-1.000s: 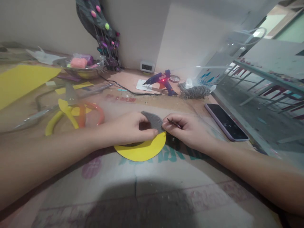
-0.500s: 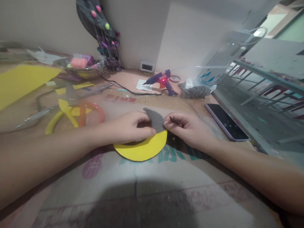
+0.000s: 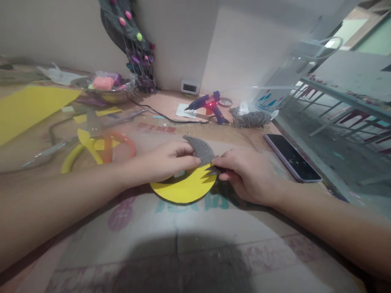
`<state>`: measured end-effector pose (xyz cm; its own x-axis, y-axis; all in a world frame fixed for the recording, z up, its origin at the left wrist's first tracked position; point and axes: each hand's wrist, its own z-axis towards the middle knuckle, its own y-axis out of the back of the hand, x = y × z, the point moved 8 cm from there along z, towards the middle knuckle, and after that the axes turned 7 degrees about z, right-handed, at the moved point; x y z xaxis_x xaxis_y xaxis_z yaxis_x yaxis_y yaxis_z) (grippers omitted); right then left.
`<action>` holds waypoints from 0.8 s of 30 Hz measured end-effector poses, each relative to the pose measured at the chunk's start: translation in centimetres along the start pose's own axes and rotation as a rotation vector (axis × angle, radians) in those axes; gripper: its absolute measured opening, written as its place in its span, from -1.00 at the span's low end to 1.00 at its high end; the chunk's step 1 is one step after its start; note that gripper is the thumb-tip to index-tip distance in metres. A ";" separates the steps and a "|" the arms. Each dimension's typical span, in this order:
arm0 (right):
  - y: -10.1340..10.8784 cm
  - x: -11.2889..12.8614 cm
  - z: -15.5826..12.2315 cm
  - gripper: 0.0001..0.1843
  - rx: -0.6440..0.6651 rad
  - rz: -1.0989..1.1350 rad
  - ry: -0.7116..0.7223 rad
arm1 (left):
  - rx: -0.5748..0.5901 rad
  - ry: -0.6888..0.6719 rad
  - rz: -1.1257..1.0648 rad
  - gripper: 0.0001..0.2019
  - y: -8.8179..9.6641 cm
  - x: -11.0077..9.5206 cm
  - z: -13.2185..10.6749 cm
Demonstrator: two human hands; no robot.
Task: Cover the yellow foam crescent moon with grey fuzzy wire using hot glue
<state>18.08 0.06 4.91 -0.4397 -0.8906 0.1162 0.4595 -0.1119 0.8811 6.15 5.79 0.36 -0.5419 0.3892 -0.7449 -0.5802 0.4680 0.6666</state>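
Note:
A flat yellow crescent [image 3: 186, 191] with a dark edge lies in front of me, its upper right part wrapped in grey yarn [image 3: 201, 149]. My left hand [image 3: 171, 160] grips the crescent along its inner curve, with the thumb on the front of the wrapped part. At the right edge of the crescent, my right hand [image 3: 244, 173] is closed on a small dark piece with two pointed ends [image 3: 211, 170]. Those points lie over the yellow face just below the yarn and cast a shadow there. What kind of piece it is, I cannot make out.
A blue glue gun [image 3: 207, 102] with a lit red light stands behind, near a grey yarn bundle [image 3: 252, 119]. A phone [image 3: 291, 157] lies right. Yellow-handled pliers [image 3: 87, 142], orange handles [image 3: 124, 140] and a bowl [image 3: 105, 95] are left.
My right hand has turned and shifted slightly right and down; the dark pointed ends now show over the yellow face. My left hand keeps its hold on the crescent.

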 end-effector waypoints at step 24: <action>0.1 -0.4 0.1 -0.72 0.001 -0.198 -0.040 | 0.066 -0.011 -0.002 -0.75 -0.5 -0.2 -0.2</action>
<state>18.24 0.44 4.96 -0.5516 -0.8331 -0.0416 0.3605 -0.2831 0.8888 6.45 5.30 0.16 -0.5338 0.3972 -0.7465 -0.5394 0.5199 0.6624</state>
